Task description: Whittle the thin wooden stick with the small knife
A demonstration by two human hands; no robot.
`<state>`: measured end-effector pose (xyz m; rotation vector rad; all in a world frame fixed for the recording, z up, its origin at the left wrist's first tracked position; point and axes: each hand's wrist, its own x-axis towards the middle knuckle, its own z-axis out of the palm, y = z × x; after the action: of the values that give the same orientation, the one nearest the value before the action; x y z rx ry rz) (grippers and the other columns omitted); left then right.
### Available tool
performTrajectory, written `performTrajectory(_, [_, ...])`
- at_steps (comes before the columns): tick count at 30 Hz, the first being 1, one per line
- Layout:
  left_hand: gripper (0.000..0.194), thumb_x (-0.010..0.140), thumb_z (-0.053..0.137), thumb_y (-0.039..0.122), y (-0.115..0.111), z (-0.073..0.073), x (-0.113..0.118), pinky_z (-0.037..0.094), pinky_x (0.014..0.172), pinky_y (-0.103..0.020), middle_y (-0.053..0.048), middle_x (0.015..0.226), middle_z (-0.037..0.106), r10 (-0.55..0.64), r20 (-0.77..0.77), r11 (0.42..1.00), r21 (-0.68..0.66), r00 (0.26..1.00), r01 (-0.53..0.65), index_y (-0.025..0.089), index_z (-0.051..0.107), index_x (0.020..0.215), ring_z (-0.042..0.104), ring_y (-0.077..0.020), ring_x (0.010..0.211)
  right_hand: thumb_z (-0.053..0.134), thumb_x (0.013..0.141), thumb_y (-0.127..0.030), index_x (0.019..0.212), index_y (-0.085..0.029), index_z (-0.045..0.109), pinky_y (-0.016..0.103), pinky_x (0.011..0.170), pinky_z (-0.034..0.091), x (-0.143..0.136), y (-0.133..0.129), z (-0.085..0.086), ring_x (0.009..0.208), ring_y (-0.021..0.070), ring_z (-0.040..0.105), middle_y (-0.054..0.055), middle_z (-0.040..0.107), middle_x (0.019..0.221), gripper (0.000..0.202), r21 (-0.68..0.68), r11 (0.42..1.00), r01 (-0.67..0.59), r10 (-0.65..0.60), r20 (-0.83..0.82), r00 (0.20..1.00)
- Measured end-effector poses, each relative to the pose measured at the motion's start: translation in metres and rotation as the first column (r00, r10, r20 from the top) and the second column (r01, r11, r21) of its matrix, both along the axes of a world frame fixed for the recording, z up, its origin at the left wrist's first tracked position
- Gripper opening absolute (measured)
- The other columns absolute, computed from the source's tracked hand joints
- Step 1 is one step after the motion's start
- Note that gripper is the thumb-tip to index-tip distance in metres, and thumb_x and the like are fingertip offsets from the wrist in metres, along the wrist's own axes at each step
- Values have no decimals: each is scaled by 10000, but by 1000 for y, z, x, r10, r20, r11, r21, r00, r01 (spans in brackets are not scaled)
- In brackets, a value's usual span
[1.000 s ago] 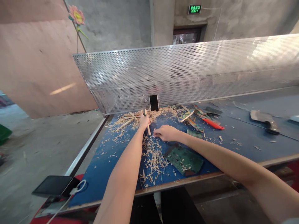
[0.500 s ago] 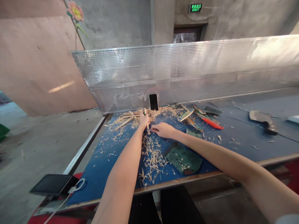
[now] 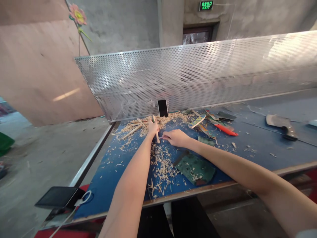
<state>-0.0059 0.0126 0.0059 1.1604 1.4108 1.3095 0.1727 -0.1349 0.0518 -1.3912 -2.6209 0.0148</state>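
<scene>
The wooden stick in the head view is in the left hand, over the blue table and near curly shavings. The left fingers wrap round it; the right hand pinches a thin tool beside its low end. A tight hold and small, soft strokes, clear of the left fingers, seem best.
</scene>
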Motion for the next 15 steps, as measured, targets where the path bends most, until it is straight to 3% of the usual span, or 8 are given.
performTrajectory(8, [263,1178,598,292,-1,2,3,344,502,-218,114,599,445,20,-8,1000,-5,1000,-20,238,540,1429,440,-139,431,565,1242,-324,1376,-285,814,316,850,474,-13,4,-4,1113,282,837,110,898,1313,286,-49,997,-68,69,31,997])
performTrajectory(15, [297,1216,535,300,-2,0,-2,393,519,-207,125,635,434,-19,-54,1000,15,998,20,249,479,1503,465,-136,436,549,1240,-371,1333,-276,841,305,784,419,-13,2,-6,1041,269,808,107,892,1180,321,-137,991,-9,4,-37,999])
